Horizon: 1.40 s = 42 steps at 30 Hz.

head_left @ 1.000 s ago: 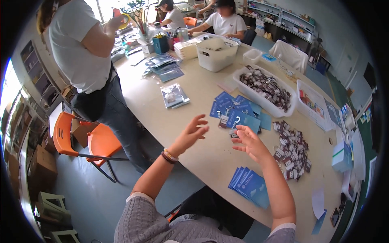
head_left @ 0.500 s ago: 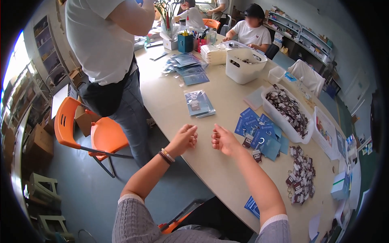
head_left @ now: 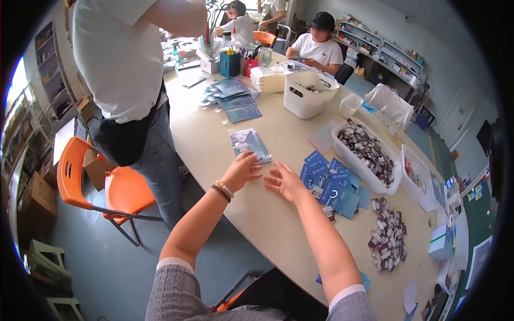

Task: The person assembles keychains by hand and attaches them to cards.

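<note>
1. The left hand [head_left: 241, 172] is positioned at the near edge of the clear plastic packets with blue cards [head_left: 258, 145], laid on the pale beige surface [head_left: 262, 216]; its fingers are held apart. Contact cannot be determined.
2. The right hand [head_left: 287, 184] is held opposite, fingers spread.
3. Blue rectangular cards with silver rings [head_left: 338, 182] are fanned to its right.
4. Brown-and-white rectangular key tags [head_left: 388, 241] are heaped nearby.
</note>
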Motion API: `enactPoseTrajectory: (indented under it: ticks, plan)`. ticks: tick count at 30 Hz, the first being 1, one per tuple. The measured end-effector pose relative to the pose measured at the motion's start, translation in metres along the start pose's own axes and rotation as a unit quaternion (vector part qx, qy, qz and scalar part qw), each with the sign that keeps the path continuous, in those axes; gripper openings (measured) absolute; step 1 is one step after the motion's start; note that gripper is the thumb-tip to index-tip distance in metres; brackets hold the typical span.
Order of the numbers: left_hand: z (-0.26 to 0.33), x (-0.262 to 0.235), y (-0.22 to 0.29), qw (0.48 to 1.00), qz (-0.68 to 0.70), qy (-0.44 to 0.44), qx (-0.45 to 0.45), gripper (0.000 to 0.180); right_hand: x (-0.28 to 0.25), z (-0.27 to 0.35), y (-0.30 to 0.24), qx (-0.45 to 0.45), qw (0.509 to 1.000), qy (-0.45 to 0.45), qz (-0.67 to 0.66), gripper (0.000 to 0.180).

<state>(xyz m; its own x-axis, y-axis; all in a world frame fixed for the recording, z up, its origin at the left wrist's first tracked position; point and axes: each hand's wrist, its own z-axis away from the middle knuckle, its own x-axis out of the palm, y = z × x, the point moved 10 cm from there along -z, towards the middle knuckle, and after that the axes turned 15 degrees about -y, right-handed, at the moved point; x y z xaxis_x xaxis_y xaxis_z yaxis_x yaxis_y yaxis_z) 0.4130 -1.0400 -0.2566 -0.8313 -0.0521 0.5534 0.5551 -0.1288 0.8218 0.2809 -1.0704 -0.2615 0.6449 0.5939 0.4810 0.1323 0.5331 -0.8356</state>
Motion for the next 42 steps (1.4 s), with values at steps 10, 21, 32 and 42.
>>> enactPoseTrajectory:
  ticks: [10, 21, 32, 42]
  plan:
    - [0.100, 0.094, -0.009, 0.954, -0.159, -0.235, -0.094, 0.021, 0.076, 0.084, 0.006, 0.109, 0.960, -0.176, 0.189, 0.031]
    - [0.022, 0.049, 0.051, 0.971, -0.163, -0.144, 0.100, 0.027, 0.009, 0.093, -0.084, -0.059, 0.950, -0.084, 0.296, 0.021]
    - [0.127, 0.273, -0.115, 0.791, -0.467, -0.388, -0.069, 0.032, -0.138, 0.339, -0.171, -0.117, 0.924, 0.121, 0.342, 0.019]
    - [0.114, 0.321, -0.172, 0.630, -0.695, -0.345, 0.015, 0.054, -0.201, 0.394, -0.092, -0.118, 0.707, 0.330, 0.614, 0.018]
